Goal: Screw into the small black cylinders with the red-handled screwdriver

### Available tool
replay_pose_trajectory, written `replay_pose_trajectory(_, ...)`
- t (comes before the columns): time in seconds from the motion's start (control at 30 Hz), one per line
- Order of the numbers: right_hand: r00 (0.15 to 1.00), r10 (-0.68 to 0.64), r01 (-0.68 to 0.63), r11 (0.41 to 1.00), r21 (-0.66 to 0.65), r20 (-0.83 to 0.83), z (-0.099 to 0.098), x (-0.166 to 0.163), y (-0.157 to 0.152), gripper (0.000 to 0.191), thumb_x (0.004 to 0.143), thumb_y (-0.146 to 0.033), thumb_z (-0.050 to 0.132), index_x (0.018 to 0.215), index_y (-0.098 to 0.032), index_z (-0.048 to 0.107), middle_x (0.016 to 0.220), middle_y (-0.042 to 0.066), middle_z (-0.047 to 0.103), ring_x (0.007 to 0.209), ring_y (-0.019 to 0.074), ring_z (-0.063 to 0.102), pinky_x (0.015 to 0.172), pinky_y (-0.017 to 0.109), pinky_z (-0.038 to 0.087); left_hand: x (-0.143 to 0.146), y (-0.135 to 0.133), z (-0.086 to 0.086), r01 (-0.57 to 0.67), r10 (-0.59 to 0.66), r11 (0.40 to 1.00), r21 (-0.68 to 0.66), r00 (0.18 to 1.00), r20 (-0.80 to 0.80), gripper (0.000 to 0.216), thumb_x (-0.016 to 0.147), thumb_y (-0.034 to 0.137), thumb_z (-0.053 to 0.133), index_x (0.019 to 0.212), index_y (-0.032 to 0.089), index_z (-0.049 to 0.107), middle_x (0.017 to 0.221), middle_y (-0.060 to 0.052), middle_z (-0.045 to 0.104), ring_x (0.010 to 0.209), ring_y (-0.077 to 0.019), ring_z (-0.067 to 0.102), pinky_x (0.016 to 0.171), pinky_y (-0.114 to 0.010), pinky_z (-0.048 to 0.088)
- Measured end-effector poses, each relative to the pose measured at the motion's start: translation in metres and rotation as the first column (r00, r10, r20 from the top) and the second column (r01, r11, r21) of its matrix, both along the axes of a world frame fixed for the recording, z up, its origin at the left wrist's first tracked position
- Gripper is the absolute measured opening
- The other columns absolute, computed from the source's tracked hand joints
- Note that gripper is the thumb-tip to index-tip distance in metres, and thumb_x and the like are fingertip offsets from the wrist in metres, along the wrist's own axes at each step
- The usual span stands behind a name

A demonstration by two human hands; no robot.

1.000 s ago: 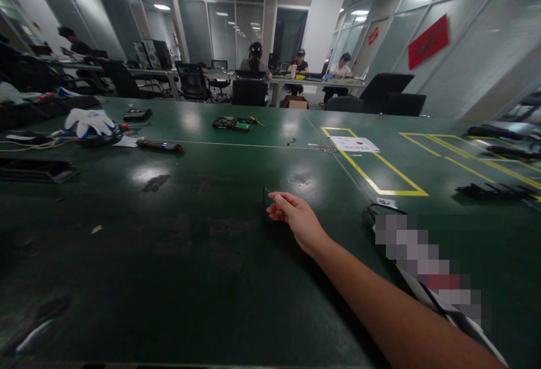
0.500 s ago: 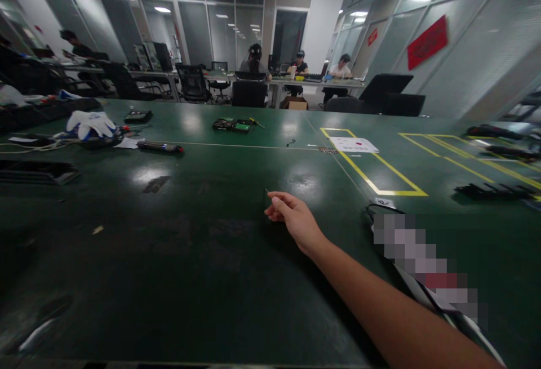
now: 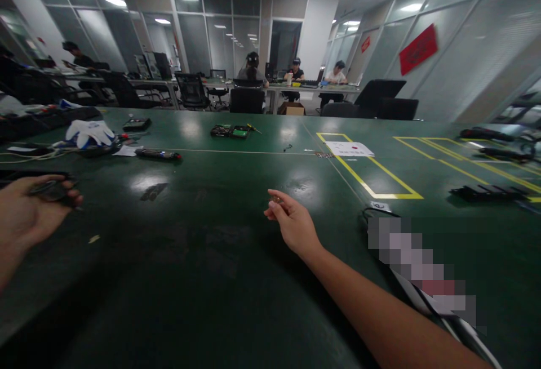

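At the left edge my left hand [image 3: 36, 211] is raised over the table, its fingers curled around a small dark object [image 3: 49, 190] that is too blurred to name. My right hand [image 3: 291, 217] hovers above the middle of the green table [image 3: 198, 301]. Its thumb and fingers are pinched together on something tiny, perhaps thin, which I cannot make out. Beyond the hands lie a dark pen-shaped electric screwdriver [image 3: 158, 155] with a red tip and an open black and green case [image 3: 230, 131] with a yellow-handled screwdriver [image 3: 254, 128] beside it.
White gloves [image 3: 90, 132] rest on a dark item at the left, near cables. A paper sheet [image 3: 349, 149] lies across yellow tape [image 3: 397, 195]. To the right of my forearm is a partly pixelated power strip [image 3: 418, 267]. Several people sit at desks behind, among office chairs [image 3: 247, 100].
My left hand has come into view from the left, holding the small dark object. My right hand stays nearly in place, and the thin item that stuck out of it no longer shows clearly.
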State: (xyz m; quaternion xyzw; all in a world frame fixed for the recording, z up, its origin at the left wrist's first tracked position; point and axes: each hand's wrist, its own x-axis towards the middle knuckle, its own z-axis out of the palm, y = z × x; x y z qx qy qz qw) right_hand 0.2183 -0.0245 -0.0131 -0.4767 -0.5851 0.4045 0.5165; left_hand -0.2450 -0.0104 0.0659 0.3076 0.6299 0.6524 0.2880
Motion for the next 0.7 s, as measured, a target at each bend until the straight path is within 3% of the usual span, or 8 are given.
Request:
replay_pose_trajectory(0.03, 1.000, -0.020, 0.019, 1.000, 0.023, 0.024, 0.002, 0.001, -0.001, 0.041, 0.092, -0.040, 0.062, 0.129, -0.025, 0.069, 0.085, 0.001, 0.071, 0.076, 0.0175, 0.068, 0.075, 0.035, 0.056, 0.006, 0.003, -0.004, 0.069, -0.071, 0.997, 0.037, 0.997, 0.040, 0.004, 0.078, 0.008, 0.048, 0.080, 0.008, 0.051, 0.074, -0.002, 0.050, 0.074, -0.0099, 0.050, 0.069, -0.024, 0.048)
replay_pose_trajectory(0.17, 0.979, -0.165, 0.144, 0.977, 0.158, 0.124, 0.009, 0.004, -0.004, 0.033, 0.090, -0.044, 0.068, 0.116, -0.027, 0.077, 0.090, 0.003, 0.069, 0.075, 0.0175, 0.064, 0.075, 0.035, 0.054, 0.058, 0.009, -0.010, 0.235, -0.244, 0.969, 0.075, 0.958, 0.149, 0.026, 0.062, 0.001, 0.056, 0.085, 0.012, 0.057, 0.081, -0.002, 0.057, 0.075, -0.0119, 0.054, 0.067, -0.022, 0.050)
replay_pose_trajectory(0.27, 0.978, -0.202, 0.191, 0.969, 0.156, 0.055, 0.012, 0.005, -0.002, 0.032, 0.089, -0.045, 0.068, 0.113, -0.025, 0.076, 0.099, 0.005, 0.071, 0.075, 0.0175, 0.067, 0.076, 0.036, 0.056, 0.106, 0.011, -0.011, 0.340, -0.349, 0.937, 0.082, 0.924, 0.158, 0.032, 0.058, 0.002, 0.064, 0.088, 0.013, 0.058, 0.085, -0.002, 0.059, 0.075, -0.0140, 0.055, 0.065, -0.023, 0.047)
replay_pose_trajectory(0.43, 0.985, -0.153, 0.160, 0.984, 0.084, -0.082, 0.012, 0.005, 0.001, 0.044, 0.092, -0.048, 0.063, 0.128, -0.024, 0.068, 0.105, 0.007, 0.073, 0.084, 0.0204, 0.073, 0.082, 0.040, 0.059, 0.167, 0.017, -0.019, 0.565, -0.564, 0.825, -0.027, 0.825, 0.024, 0.043, 0.061, 0.013, 0.077, 0.102, 0.014, 0.062, 0.094, -0.003, 0.063, 0.081, -0.0152, 0.058, 0.069, -0.025, 0.045)
replay_pose_trajectory(0.57, 0.984, -0.175, 0.177, 0.979, 0.102, -0.031, 0.010, 0.006, 0.002, 0.049, 0.094, -0.045, 0.060, 0.138, -0.023, 0.061, 0.107, 0.008, 0.074, 0.085, 0.0207, 0.073, 0.085, 0.041, 0.057, 0.209, 0.019, -0.025, 0.664, -0.663, 0.747, -0.036, 0.739, -0.121, 0.051, 0.069, 0.024, 0.081, 0.116, 0.017, 0.064, 0.112, -0.006, 0.068, 0.104, -0.0199, 0.063, 0.093, -0.033, 0.048)
replay_pose_trajectory(0.7, 0.980, -0.199, 0.199, 0.973, 0.117, -0.007, 0.017, 0.009, 0.000, 0.034, 0.093, -0.047, 0.062, 0.111, -0.020, 0.071, 0.099, 0.008, 0.075, 0.082, 0.0211, 0.070, 0.080, 0.038, 0.055, 0.248, 0.011, -0.037, 0.738, -0.738, 0.666, -0.106, 0.631, -0.241, 0.046, 0.077, 0.023, 0.074, 0.122, 0.020, 0.065, 0.115, -0.007, 0.070, 0.107, -0.0223, 0.065, 0.102, -0.039, 0.047)
